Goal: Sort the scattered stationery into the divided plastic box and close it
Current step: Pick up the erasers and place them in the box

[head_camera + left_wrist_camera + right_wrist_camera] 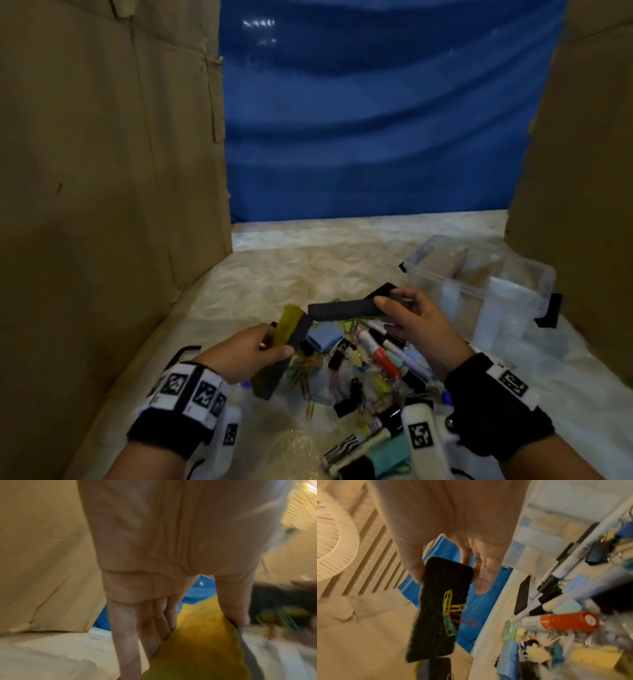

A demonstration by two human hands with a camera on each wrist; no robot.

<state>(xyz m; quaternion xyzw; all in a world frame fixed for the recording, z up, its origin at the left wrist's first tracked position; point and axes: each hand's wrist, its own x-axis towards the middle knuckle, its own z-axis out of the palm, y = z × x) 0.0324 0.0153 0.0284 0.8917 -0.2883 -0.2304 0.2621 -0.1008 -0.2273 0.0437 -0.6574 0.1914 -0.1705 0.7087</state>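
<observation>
In the head view my left hand grips a yellow felt eraser with a dark grey side, just above the stationery pile. The left wrist view has the yellow eraser pinched between thumb and fingers. My right hand pinches one end of a black felt eraser, held level over the pile, its far end near the yellow one. Several coloured paper clips cling to the black eraser. The clear divided box stands open at the right, beyond my right hand.
Markers, among them a red-capped one, binder clips, a blue eraser and loose paper clips lie heaped under my hands. Cardboard walls rise on both sides and a blue sheet hangs at the back. A black latch sticks out from the box.
</observation>
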